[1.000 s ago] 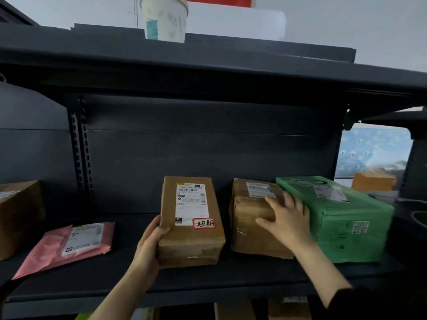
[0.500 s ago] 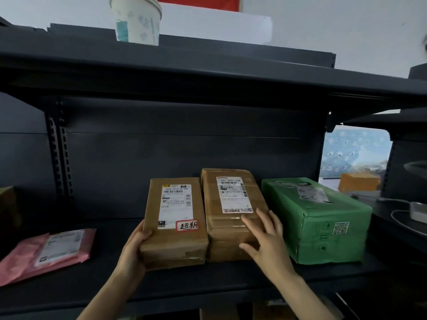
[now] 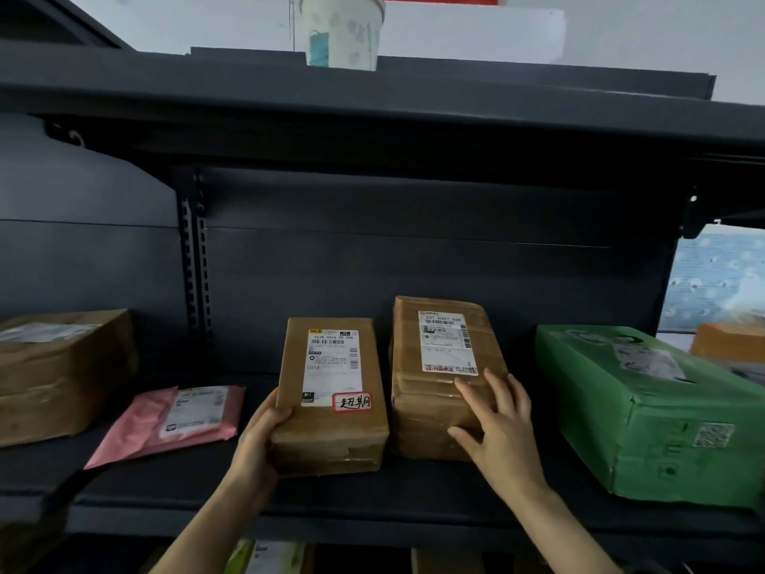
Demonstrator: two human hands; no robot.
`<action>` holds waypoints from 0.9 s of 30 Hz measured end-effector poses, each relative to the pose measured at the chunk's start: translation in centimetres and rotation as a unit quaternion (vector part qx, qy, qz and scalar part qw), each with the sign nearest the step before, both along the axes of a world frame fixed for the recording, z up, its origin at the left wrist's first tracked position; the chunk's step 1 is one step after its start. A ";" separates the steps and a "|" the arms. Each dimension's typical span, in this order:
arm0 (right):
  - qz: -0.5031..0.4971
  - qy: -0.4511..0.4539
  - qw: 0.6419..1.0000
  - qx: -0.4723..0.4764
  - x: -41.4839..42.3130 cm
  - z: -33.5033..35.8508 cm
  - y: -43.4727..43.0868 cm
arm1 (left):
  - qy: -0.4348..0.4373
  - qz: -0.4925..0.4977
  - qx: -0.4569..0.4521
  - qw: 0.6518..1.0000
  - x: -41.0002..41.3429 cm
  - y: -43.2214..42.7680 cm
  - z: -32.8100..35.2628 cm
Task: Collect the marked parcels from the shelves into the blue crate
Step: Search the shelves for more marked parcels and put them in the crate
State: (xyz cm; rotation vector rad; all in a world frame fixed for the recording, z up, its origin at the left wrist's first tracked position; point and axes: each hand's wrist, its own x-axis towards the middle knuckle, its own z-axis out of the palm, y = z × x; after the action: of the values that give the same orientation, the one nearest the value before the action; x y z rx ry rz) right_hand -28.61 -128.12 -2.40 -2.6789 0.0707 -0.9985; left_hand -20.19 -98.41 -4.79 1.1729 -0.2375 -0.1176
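The left hand (image 3: 258, 443) has its grip closed on the near left corner of the marked parcel (image 3: 331, 397), which lies flat on the shelf (image 3: 372, 499), long axis running front to back, red-bordered sticker nearest. The right hand (image 3: 499, 432) rests open-fingered on the unmarked parcel (image 3: 439, 379) beside it. Collection looks barely begun; no blue crate is in view.

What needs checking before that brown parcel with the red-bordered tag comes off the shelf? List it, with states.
1. Tag: the left brown parcel carries a red-bordered handwritten tag: ok.
2. Grip: left hand wraps its near left corner, one side only: not ok for lifting.
3. Right hand lies on the untagged parcel, not on the tagged one: not ok.
4. Gap between the two parcels: ok.
5. Pink mailer lies apart at left: ok.
6. Blue crate: not in view, cannot tell.
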 end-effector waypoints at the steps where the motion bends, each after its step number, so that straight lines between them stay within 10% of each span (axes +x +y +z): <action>1: -0.001 0.001 1.000 0.002 0.0 0.0 0.0 | -0.003 -0.002 0.000 1.000 0.1 0.2 0.0; 27: -0.046 0.029 0.998 -0.023 -2.8 1.0 0.9 | -0.021 -0.044 -0.009 0.999 -0.4 1.4 2.9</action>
State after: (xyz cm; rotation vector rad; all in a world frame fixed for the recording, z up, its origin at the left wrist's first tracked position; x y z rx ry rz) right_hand -31.37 -127.19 -1.37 -2.7687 0.1862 -0.9615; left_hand -20.61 -97.06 -1.89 1.1491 -0.3271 -0.1670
